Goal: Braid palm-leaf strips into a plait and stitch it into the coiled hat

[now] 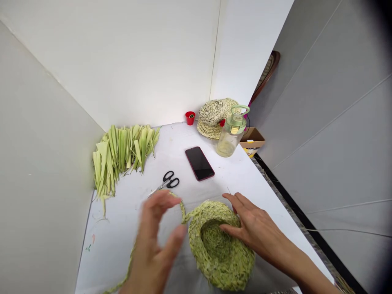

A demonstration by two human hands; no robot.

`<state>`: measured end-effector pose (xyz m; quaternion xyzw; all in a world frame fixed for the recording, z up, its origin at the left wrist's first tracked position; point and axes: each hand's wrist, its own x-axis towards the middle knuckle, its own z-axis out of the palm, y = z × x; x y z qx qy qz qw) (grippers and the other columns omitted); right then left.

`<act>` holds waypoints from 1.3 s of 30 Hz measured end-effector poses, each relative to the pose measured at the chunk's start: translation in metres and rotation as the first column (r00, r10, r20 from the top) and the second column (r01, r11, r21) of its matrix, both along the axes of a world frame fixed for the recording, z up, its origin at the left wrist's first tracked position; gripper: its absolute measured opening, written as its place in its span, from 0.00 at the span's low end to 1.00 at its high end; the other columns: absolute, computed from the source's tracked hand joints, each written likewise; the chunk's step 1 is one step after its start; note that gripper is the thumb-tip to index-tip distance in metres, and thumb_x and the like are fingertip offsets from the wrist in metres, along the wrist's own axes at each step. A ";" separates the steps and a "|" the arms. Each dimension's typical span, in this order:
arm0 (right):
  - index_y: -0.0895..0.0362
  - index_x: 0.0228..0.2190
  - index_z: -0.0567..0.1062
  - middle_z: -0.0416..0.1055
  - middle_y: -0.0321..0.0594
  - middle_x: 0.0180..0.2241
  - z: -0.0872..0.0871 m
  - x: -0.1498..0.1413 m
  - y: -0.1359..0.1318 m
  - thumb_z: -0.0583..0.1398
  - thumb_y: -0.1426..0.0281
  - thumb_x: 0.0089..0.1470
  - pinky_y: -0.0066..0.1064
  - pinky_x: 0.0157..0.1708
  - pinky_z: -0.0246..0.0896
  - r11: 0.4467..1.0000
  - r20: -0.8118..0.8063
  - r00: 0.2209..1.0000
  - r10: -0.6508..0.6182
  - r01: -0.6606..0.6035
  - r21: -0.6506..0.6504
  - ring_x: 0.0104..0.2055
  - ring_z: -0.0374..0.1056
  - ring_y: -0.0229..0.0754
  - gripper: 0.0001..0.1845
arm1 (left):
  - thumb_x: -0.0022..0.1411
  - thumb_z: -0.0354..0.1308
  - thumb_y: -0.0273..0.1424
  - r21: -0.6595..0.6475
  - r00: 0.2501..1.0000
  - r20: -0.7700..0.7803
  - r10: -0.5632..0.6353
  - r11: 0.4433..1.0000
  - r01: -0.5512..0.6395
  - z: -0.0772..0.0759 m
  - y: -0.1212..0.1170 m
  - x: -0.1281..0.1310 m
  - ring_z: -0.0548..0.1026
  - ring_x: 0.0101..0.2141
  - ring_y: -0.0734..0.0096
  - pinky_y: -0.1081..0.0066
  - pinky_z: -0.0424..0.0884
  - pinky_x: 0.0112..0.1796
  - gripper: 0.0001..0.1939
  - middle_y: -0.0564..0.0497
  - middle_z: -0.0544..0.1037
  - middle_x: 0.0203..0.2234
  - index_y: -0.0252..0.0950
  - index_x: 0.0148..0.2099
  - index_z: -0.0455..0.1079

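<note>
Caught hands apart: left hand [154, 241] blurry beside the braided strand [183, 210], right hand [252, 228] spread on the woven basket [222, 255].

A round, deep coiled basket [222, 253] of plaited green leaf, rough with frayed strand ends, tilted on the near part of a white tabletop [232, 179], its hollow open upward over a spiral floor. From its rim, a narrow loose plait [183, 210] of the same leaf, arching up in a loop, then trailing down and left across the tabletop, its middle stretch hidden from view.
</note>
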<state>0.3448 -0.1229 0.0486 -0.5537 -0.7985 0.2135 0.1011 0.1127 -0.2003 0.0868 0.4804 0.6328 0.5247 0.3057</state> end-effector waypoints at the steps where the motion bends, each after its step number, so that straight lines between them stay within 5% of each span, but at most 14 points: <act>1: 0.58 0.58 0.64 0.69 0.54 0.49 -0.002 -0.003 -0.001 0.67 0.67 0.50 0.48 0.42 0.68 0.999 0.039 0.999 0.019 -0.021 0.033 0.46 0.70 0.56 0.36 | 0.58 0.66 0.35 -0.050 0.997 0.000 -0.078 0.996 0.078 -0.007 0.011 0.004 0.75 0.50 0.56 0.56 0.73 0.49 0.28 0.41 0.75 0.52 0.40 0.60 0.67; 5: 0.60 0.54 0.66 0.69 0.55 0.49 -0.003 -0.018 0.000 0.64 0.74 0.50 0.47 0.39 0.71 0.994 0.136 0.988 0.073 -0.084 0.074 0.52 0.68 0.60 0.29 | 0.48 0.68 0.24 -0.274 0.913 -0.074 -0.401 0.889 0.368 -0.035 0.041 0.018 0.72 0.55 0.48 0.56 0.70 0.53 0.50 0.39 0.70 0.59 0.42 0.70 0.52; 11: 0.62 0.44 0.68 0.72 0.51 0.41 -0.003 -0.023 0.003 0.58 0.76 0.56 0.42 0.37 0.68 0.997 0.091 0.994 0.060 -0.065 0.051 0.43 0.73 0.56 0.13 | 0.55 0.57 0.20 -0.311 0.734 -0.434 -0.521 0.852 0.421 -0.028 0.070 0.019 0.76 0.50 0.45 0.57 0.70 0.46 0.43 0.41 0.76 0.54 0.43 0.71 0.51; 16: 0.57 0.42 0.67 0.74 0.46 0.40 -0.006 -0.020 0.000 0.53 0.75 0.61 0.38 0.36 0.63 1.000 -0.034 0.999 0.016 -0.016 -0.014 0.40 0.74 0.53 0.07 | 0.60 0.50 0.20 -0.369 0.612 -0.434 -0.661 0.750 0.549 -0.021 0.079 0.011 0.73 0.54 0.50 0.55 0.68 0.51 0.37 0.44 0.70 0.61 0.42 0.71 0.51; 22: 0.54 0.40 0.66 0.74 0.41 0.38 -0.001 -0.019 0.002 0.55 0.72 0.61 0.34 0.36 0.61 0.995 -0.184 0.983 -0.011 -0.008 -0.099 0.40 0.73 0.48 0.04 | 0.62 0.56 0.26 -0.439 0.701 -0.344 -0.624 0.767 0.468 -0.018 0.077 -0.006 0.75 0.49 0.54 0.56 0.70 0.48 0.36 0.44 0.76 0.50 0.44 0.70 0.50; 28: 0.54 0.38 0.65 0.74 0.40 0.37 -0.002 -0.019 0.004 0.56 0.69 0.60 0.34 0.36 0.62 0.994 -0.238 0.967 -0.094 0.076 -0.081 0.39 0.72 0.48 0.03 | 0.64 0.58 0.41 -0.318 0.824 -0.372 -0.426 0.893 0.318 -0.011 0.057 -0.028 0.73 0.46 0.59 0.59 0.70 0.45 0.25 0.48 0.72 0.44 0.45 0.61 0.57; 31: 0.53 0.38 0.66 0.74 0.39 0.36 -0.002 -0.022 0.003 0.56 0.66 0.61 0.34 0.34 0.63 0.990 -0.284 0.949 -0.133 0.113 -0.087 0.37 0.72 0.47 0.04 | 0.62 0.60 0.43 -0.411 0.827 -0.318 -0.463 0.854 0.320 -0.014 0.046 -0.030 0.74 0.36 0.63 0.63 0.71 0.38 0.18 0.52 0.72 0.35 0.42 0.49 0.61; 34: 0.53 0.36 0.66 0.73 0.38 0.35 0.002 -0.021 0.001 0.56 0.66 0.62 0.32 0.33 0.64 0.997 -0.311 0.948 -0.073 0.059 -0.052 0.36 0.72 0.45 0.04 | 0.64 0.59 0.34 -0.450 0.824 -0.254 -0.506 0.816 0.363 -0.022 0.040 -0.027 0.72 0.30 0.68 0.67 0.71 0.34 0.10 0.55 0.71 0.30 0.41 0.41 0.60; 37: 0.53 0.38 0.67 0.72 0.37 0.34 0.006 -0.016 -0.003 0.55 0.69 0.64 0.30 0.34 0.65 0.990 -0.371 0.922 0.110 -0.071 0.119 0.36 0.71 0.41 0.02 | 0.67 0.53 0.28 -0.252 0.840 -0.332 -0.429 0.898 0.359 -0.026 0.038 -0.027 0.71 0.31 0.70 0.70 0.72 0.34 0.06 0.55 0.70 0.30 0.40 0.36 0.58; 39: 0.54 0.41 0.67 0.71 0.40 0.37 0.004 -0.012 -0.007 0.54 0.72 0.65 0.31 0.37 0.67 0.937 -0.359 0.895 0.266 -0.153 0.313 0.39 0.71 0.42 0.04 | 0.67 0.51 0.24 -0.017 0.835 -0.453 -0.312 0.940 0.341 -0.027 0.038 -0.028 0.71 0.34 0.71 0.72 0.72 0.35 0.08 0.53 0.70 0.33 0.40 0.35 0.58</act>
